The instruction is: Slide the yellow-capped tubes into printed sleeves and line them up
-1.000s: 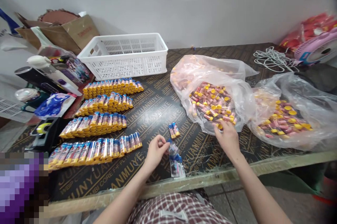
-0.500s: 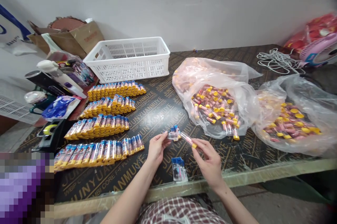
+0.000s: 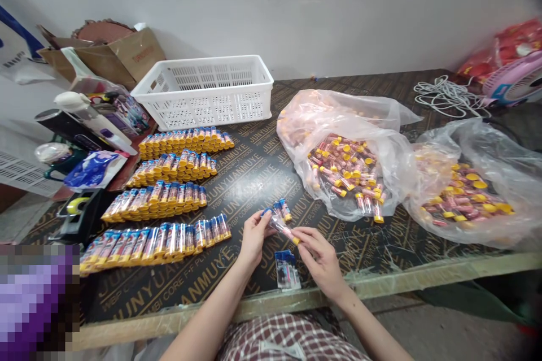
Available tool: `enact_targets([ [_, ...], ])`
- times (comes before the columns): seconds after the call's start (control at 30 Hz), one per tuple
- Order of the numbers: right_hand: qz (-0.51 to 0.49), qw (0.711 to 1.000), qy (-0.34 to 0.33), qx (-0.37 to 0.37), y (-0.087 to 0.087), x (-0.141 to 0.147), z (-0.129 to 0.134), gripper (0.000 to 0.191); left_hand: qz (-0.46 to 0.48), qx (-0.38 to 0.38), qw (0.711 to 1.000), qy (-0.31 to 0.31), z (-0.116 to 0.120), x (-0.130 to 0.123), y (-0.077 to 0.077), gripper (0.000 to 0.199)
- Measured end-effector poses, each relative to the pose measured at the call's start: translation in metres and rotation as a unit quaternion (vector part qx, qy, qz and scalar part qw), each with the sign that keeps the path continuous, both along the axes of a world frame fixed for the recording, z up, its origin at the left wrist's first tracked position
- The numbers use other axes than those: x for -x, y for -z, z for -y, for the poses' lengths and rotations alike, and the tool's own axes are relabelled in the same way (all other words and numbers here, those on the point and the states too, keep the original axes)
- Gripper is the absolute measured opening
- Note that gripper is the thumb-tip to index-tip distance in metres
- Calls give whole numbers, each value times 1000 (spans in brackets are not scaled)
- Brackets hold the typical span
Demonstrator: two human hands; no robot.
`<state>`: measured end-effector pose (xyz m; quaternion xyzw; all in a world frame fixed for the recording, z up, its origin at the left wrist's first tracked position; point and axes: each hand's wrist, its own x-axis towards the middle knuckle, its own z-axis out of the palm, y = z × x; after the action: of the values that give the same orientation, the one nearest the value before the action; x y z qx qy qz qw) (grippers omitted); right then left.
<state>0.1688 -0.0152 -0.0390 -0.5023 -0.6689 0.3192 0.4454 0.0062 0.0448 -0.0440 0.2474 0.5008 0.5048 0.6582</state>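
My left hand [image 3: 255,235] pinches the blue end of a clear plastic sleeve [image 3: 274,218]. Opposite it, my right hand [image 3: 320,259] grips the yellow-capped end of a small pink tube [image 3: 286,231]. Tube and sleeve meet in one line between the hands; how far one sits inside the other is too small to tell. Just behind them lie a few blue-topped wrapped tubes [image 3: 286,209]. Nearer the table edge is a small pile of flat, clear sleeves with blue ends [image 3: 288,268].
Rows of wrapped tubes [image 3: 156,245] line the left of the table. A white basket [image 3: 215,104] stands behind them. Two plastic bags of tubes, one in the middle [image 3: 347,163] and one at right [image 3: 470,197], lie open. A tape dispenser [image 3: 78,217] sits far left; a pink fan [image 3: 514,81] far right.
My right hand has moved left, bringing the tube to the sleeve in my left hand. Tube and sleeve were apart or barely touching before. The view has shifted slightly.
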Motion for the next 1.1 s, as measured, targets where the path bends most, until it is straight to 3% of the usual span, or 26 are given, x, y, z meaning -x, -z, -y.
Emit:
enact_targets([
  [0.13,20,999,-4,-29,6,-1,-3,40,52,7,997,62,2,-1,-13,42],
  [0.27,64,995,-5,-78,6,-4,-9,67,49,28,990,128,7,-1,-23,40],
  [0.43,26,993,-104,-52,-2,-8,-15,85,65,48,973,217,16,-5,-28,37],
  [0.53,-11,990,-135,-31,-1,-8,-16,86,68,61,972,218,20,-7,-30,36],
  [0.87,-82,989,-122,-27,3,-4,-14,88,85,61,972,211,24,-9,-32,39],
  [1.1,-82,988,-126,-24,2,-3,-12,86,84,60,971,214,27,-10,-31,36],
])
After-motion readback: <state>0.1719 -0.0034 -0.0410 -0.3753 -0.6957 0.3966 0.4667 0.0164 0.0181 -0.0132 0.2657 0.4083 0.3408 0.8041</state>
